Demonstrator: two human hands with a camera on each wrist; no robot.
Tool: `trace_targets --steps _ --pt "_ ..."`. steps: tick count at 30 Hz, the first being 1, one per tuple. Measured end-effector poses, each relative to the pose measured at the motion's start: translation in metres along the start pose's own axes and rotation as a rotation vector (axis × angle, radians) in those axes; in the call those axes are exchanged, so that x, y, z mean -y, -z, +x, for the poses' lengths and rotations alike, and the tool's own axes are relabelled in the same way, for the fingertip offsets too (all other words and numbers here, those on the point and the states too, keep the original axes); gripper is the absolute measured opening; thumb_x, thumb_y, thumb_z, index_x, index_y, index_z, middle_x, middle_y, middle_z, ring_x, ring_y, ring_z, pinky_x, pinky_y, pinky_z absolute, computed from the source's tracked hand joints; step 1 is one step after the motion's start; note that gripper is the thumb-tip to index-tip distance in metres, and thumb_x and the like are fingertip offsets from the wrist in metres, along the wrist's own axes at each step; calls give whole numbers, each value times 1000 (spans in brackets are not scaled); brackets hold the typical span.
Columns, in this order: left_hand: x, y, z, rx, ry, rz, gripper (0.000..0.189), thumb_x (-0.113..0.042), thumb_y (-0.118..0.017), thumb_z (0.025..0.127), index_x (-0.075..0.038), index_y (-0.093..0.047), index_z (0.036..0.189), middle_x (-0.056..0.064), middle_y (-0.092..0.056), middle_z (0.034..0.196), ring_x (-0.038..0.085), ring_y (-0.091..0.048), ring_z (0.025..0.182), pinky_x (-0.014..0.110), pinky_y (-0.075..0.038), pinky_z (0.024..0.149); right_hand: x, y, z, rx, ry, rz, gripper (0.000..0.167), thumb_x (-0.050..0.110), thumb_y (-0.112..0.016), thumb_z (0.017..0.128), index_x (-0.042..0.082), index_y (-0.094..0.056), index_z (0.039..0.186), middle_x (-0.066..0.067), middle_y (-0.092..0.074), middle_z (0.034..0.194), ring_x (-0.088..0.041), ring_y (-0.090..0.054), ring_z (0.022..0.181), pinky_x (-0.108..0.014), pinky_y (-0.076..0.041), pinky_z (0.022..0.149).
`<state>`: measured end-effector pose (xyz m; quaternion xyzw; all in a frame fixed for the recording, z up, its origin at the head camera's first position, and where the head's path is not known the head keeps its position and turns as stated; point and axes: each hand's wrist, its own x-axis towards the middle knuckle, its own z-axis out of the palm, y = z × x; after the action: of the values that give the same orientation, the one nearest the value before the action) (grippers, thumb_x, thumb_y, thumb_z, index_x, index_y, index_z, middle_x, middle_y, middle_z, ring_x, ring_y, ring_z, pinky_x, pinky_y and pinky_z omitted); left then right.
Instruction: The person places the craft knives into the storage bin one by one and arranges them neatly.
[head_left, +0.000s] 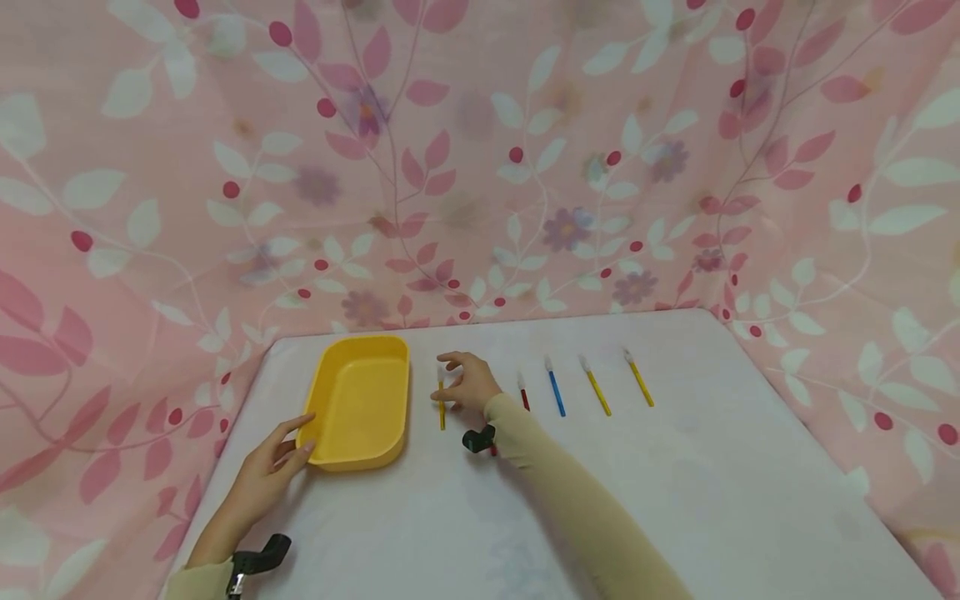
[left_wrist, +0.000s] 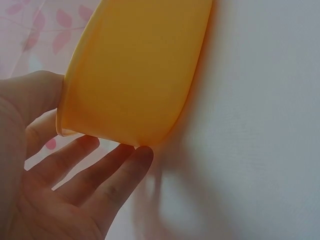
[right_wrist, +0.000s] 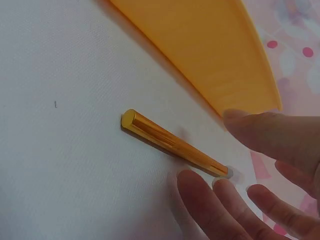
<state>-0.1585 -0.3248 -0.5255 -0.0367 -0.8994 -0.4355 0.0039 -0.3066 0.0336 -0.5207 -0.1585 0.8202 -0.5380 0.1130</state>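
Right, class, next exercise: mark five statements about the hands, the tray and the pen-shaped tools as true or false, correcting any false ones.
1. The left hand touches the yellow tray. True.
2. In the head view, the blue tool lies between a red tool and a yellow tool. True.
3. The right hand is gripping the blue tool. False: it is at the gold tool nearest the tray.
4. In the head view, the tray is right of the tools. False: it is left.
5. The gold tool lies on the table. True.
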Motion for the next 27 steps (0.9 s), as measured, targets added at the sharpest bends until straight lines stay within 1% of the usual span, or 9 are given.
trace_targets --steps 2,8,10,13,15,17,21,24,27 --pt "0 0 0 -1 4 -2 58 -29 -66 113 -8 -47 164 29 -47 163 52 -59 136 60 -51 108 0 -3 3 2 -9 -24 74 2 -92 89 3 -58 155 -25 -58 143 -20 -70 76 -35 -67 65" --pt "0 -1 1 -5 -14 -16 57 -28 -67 112 -8 -48 163 29 -48 163 53 -58 137 62 -44 112 -2 -8 9 -2 -22 -104 75 3 -94 87 3 -60 153 -23 -58 138 -22 -68 68 -32 -65 62" --pt "0 -1 1 -9 -21 -18 57 -27 -67 112 -8 -49 162 29 -49 162 53 -59 136 62 -44 112 -4 -9 13 2 -19 -140 74 4 -95 86 4 -62 152 -22 -59 136 -22 -67 71 -29 -64 61" --pt "0 0 0 -16 -26 -8 56 -28 -67 112 -8 -50 162 28 -50 161 52 -60 135 61 -45 111 -6 -10 17 13 -13 -191 74 7 -97 85 6 -64 151 -21 -59 133 -21 -63 83 -24 -62 63" --pt "-1 0 0 -14 -24 -5 56 -29 -67 112 -8 -49 162 28 -50 161 52 -60 135 61 -45 111 -6 -11 19 22 -13 -221 73 8 -97 85 7 -65 151 -20 -58 131 -21 -62 86 -23 -61 63" --pt "-1 0 1 -11 -19 -3 56 -30 -66 113 -8 -49 162 28 -50 161 52 -60 135 62 -45 111 -5 -10 19 31 -18 -241 73 9 -97 85 7 -65 151 -20 -57 129 -20 -60 88 -23 -61 63" --pt "-1 0 1 -10 -16 0 56 -30 -66 113 -8 -49 162 28 -50 162 51 -60 135 61 -45 111 -2 -8 19 64 -39 -250 72 7 -96 86 5 -65 151 -20 -55 129 -23 -64 80 -25 -62 62" --pt "-1 0 1 -15 -20 -3 56 -28 -67 112 -8 -49 162 28 -50 161 52 -61 135 62 -45 111 -1 -6 20 94 -40 -275 71 6 -95 86 5 -65 151 -19 -55 129 -22 -63 84 -24 -62 68" --pt "0 0 0 -14 -21 -8 56 -28 -67 112 -7 -50 161 29 -50 161 53 -60 135 63 -45 111 -1 -4 22 119 -26 -320 71 5 -95 86 4 -66 151 -19 -56 130 -22 -58 96 -22 -61 75"
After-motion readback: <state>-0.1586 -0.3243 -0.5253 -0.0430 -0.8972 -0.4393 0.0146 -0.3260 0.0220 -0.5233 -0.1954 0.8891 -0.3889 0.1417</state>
